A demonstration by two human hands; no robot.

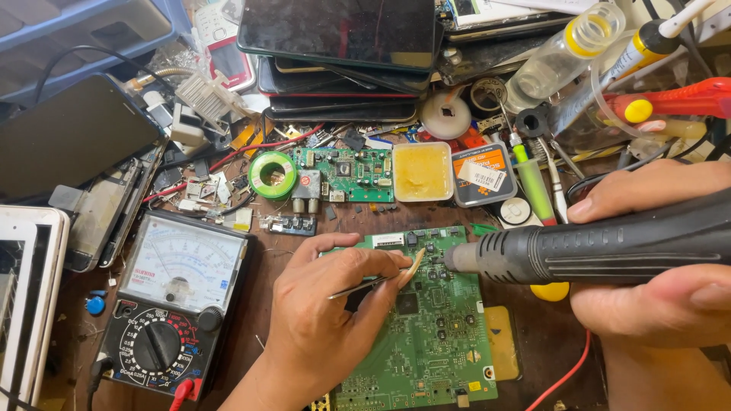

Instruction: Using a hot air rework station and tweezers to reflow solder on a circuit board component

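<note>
Nearest the viewer, a large green printed circuit board (426, 335) lies flat on a cluttered brown workbench (255, 251), placed centrally so both hands can reach it. The left hand (327, 304) rests on the board's left edge, apparently to steady itself; its fingers are pinched narrowly around slim metal tweezers (373, 280), whose tips angle right toward a small chip in the board's far half. From the right, the right hand (655, 251) is wrapped fully around a thick black ribbed hot-air tool (594, 247), held level; its grey nozzle points left and hovers just above the same spot, close to the tweezer tips, so heat and grip seem to meet on one component. A red wire (567, 373) trails near the right wrist.

At near left sits a black analogue multimeter with a white dial face (171, 304), beside a white-framed tablet (27, 289).

Further back lie a smaller green circuit board (346, 173), a green spool of solder wire (272, 173), a square tub of yellow flux paste (422, 171) and an orange-labelled tin (483, 173), all within easy reach.

Farthest, a stack of dark tablets (339, 46) and a clear plastic bottle (563, 53) sit pushed out of the way.
</note>
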